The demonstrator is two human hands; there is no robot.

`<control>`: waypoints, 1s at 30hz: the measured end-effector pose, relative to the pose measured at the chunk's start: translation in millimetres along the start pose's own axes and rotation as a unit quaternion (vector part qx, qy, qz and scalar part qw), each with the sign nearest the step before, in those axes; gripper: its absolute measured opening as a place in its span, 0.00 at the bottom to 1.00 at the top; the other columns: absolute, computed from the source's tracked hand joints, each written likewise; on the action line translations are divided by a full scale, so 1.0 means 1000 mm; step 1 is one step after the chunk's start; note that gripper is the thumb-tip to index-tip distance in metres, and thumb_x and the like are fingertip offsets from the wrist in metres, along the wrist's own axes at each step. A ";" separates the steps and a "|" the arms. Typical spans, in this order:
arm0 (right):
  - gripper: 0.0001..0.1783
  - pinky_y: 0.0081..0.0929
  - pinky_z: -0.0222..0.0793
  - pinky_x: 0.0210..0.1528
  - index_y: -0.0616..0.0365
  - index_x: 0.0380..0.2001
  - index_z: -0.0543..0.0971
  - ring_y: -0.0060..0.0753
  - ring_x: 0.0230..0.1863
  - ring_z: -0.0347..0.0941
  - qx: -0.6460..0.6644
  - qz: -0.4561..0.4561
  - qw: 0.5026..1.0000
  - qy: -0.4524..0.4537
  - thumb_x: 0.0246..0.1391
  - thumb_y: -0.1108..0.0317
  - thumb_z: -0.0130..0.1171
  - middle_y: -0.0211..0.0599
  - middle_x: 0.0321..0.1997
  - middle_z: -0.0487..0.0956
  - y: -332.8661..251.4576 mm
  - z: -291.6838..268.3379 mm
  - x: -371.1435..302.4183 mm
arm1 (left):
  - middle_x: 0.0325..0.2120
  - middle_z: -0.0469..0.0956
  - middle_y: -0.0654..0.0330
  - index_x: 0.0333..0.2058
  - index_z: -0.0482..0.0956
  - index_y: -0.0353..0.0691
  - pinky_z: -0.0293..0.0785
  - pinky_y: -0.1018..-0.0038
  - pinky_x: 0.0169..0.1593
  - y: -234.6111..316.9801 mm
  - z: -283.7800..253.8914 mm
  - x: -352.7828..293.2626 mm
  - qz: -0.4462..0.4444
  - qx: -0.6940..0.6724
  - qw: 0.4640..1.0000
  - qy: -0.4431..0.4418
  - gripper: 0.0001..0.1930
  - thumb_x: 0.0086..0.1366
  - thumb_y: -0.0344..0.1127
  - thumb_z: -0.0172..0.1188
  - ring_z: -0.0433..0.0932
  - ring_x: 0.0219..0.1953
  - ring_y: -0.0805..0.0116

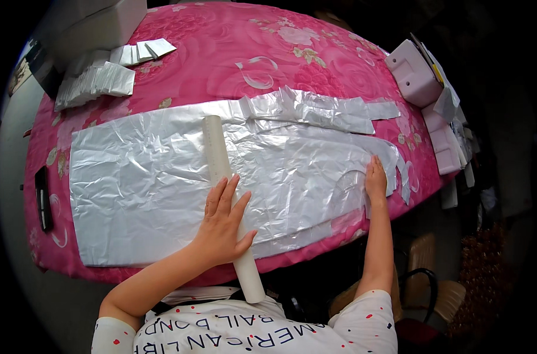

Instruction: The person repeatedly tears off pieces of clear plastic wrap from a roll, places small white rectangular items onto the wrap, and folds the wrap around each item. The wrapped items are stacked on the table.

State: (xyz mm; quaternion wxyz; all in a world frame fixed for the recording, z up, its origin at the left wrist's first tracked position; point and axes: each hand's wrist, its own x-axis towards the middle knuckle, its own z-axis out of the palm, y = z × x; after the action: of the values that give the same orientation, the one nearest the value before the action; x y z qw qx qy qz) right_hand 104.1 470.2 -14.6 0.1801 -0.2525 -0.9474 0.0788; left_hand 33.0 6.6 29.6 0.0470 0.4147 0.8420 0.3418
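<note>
A stack of thin, translucent white plastic bags (132,194) lies spread and wrinkled over the table, with handle-like strips at its right end. Across its middle rests a pale round tube (219,150), its near end jutting past the table edge toward my body. My left hand (224,221) lies on the tube with fingers stretched and spread, the palm pressing on it. Over at the right end of the bags, my right hand (375,180) lies flat on the plastic with its fingers extended. Neither hand grips anything.
A pink floral cloth (203,53) covers the table. Folded white packets (100,82) are piled at the far left beside a white foam box (97,26). A black stapler-like object (43,197) sits at the left edge. White foam containers (414,74) stand along the right edge; a chair (423,265) is below.
</note>
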 end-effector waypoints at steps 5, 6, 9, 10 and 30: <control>0.14 0.33 0.62 0.53 0.62 0.40 0.77 0.47 0.52 0.68 -0.023 0.067 0.995 0.066 0.54 0.66 0.49 0.45 0.48 0.74 0.006 -0.021 -0.013 | 0.63 0.43 0.42 0.55 0.61 0.32 0.39 0.53 0.64 0.000 0.002 0.000 0.009 0.004 1.000 0.011 0.34 0.50 0.41 0.60 0.37 0.65 0.42; 0.12 0.33 0.64 0.50 0.61 0.36 0.78 0.46 0.49 0.70 -0.028 0.071 0.994 0.077 0.53 0.68 0.51 0.43 0.45 0.76 -0.002 -0.023 -0.016 | 0.63 0.43 0.42 0.55 0.61 0.32 0.39 0.53 0.64 0.000 0.002 0.001 0.010 0.005 1.000 0.009 0.34 0.50 0.41 0.60 0.38 0.65 0.42; 0.05 0.36 0.65 0.41 0.59 0.29 0.77 0.45 0.39 0.71 -0.114 0.041 0.986 0.117 0.48 0.71 0.54 0.39 0.34 0.76 -0.010 -0.024 -0.015 | 0.62 0.44 0.42 0.55 0.61 0.32 0.38 0.52 0.64 0.003 0.003 0.003 0.010 0.008 1.000 0.003 0.34 0.50 0.41 0.60 0.38 0.65 0.41; 0.04 0.37 0.65 0.40 0.59 0.28 0.76 0.45 0.37 0.70 -0.116 0.026 0.984 0.134 0.48 0.71 0.55 0.39 0.32 0.75 -0.008 -0.024 -0.015 | 0.62 0.44 0.42 0.55 0.61 0.32 0.38 0.52 0.64 0.003 0.004 0.003 0.012 0.010 1.000 0.005 0.34 0.50 0.41 0.60 0.38 0.65 0.41; 0.14 0.31 0.70 0.32 0.60 0.34 0.74 0.42 0.30 0.74 0.358 -0.361 0.831 -0.225 0.42 0.72 0.64 0.38 0.32 0.76 -0.303 -0.067 -0.123 | 0.41 0.75 0.56 0.49 0.69 0.31 0.71 0.76 0.44 0.010 -0.020 0.002 -0.179 -0.579 0.795 -0.041 0.20 0.60 0.34 0.59 0.74 0.41 0.73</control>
State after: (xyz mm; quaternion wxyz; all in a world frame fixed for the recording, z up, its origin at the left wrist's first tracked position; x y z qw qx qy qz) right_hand 92.3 151.4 82.9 0.0555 0.2147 -0.8910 0.3962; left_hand 31.1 1.1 51.7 0.3734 0.1658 0.5434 0.7334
